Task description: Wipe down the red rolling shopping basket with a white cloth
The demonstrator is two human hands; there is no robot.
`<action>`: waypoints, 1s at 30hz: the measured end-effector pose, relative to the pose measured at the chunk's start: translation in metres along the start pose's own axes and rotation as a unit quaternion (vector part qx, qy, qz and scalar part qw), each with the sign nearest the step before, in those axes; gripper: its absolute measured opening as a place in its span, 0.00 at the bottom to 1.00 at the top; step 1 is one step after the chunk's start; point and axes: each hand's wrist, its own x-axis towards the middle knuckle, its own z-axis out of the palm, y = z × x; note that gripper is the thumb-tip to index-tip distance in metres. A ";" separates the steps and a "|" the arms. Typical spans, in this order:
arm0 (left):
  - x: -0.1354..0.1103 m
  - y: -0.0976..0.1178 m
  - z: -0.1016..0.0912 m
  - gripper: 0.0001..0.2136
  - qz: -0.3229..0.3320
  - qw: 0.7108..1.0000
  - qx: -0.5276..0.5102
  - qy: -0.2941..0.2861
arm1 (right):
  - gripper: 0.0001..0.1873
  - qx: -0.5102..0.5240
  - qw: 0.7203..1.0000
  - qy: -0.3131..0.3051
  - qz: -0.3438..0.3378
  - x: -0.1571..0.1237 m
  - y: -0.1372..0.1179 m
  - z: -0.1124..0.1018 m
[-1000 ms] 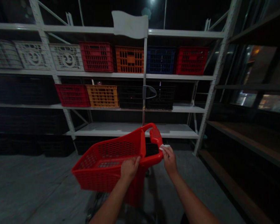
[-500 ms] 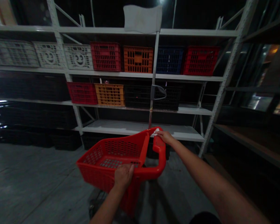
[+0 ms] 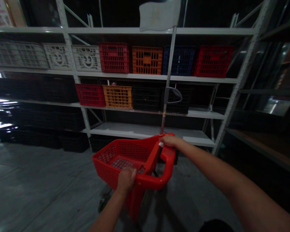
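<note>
An orange-red plastic shopping cart (image 3: 135, 183) stands in front of me, its perforated basket on the left and its loop handle (image 3: 168, 170) on the right. My left hand (image 3: 127, 178) is closed over the near rim, beside the handle's base. At the far end of the handle, my right hand (image 3: 168, 141) is closed on a small crumpled white tissue or cloth (image 3: 161, 144), pressed against the red plastic. Most of the tissue is hidden by the fingers. From the cart's far side rises a metal pole (image 3: 170, 61) with a white flag (image 3: 159, 16) and a grey loop grip (image 3: 175, 95).
A white metal rack (image 3: 140, 76) spans the background. It bears crates, among them a red crate (image 3: 114, 58), an orange crate (image 3: 147, 60) and a yellow crate (image 3: 118, 96). Dark shelves (image 3: 265, 148) stand on the right. Grey floor (image 3: 50, 183) extends on the left.
My right hand has slid along the handle's far end toward the basket with the white tissue or cloth. The cart and rack appear farther right in view. My left hand keeps its hold.
</note>
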 end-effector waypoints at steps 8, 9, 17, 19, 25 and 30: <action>0.002 0.000 0.003 0.21 0.004 1.000 0.001 0.008 | 0.07 -0.015 0.990 -0.110 -0.091 -0.045 -0.036 -0.001; 0.002 -0.001 0.004 0.21 0.004 1.000 0.002 0.009 | 0.07 -0.011 0.988 -0.115 -0.097 -0.054 -0.039 -0.004; 0.006 0.005 0.011 0.21 0.010 0.999 0.020 0.028 | 0.10 -0.094 0.982 -0.116 -0.117 -0.092 -0.082 0.005; 0.008 0.008 0.012 0.22 0.010 0.999 0.025 0.038 | 0.10 -0.085 0.985 -0.116 -0.099 -0.090 -0.094 0.012; 0.013 0.012 0.014 0.22 0.016 0.996 0.040 0.072 | 0.11 -0.041 0.989 -0.138 -0.032 -0.065 -0.121 0.027; 0.013 0.011 0.017 0.21 0.023 0.995 0.047 0.090 | 0.11 -0.058 0.982 -0.173 -0.054 -0.053 -0.129 0.025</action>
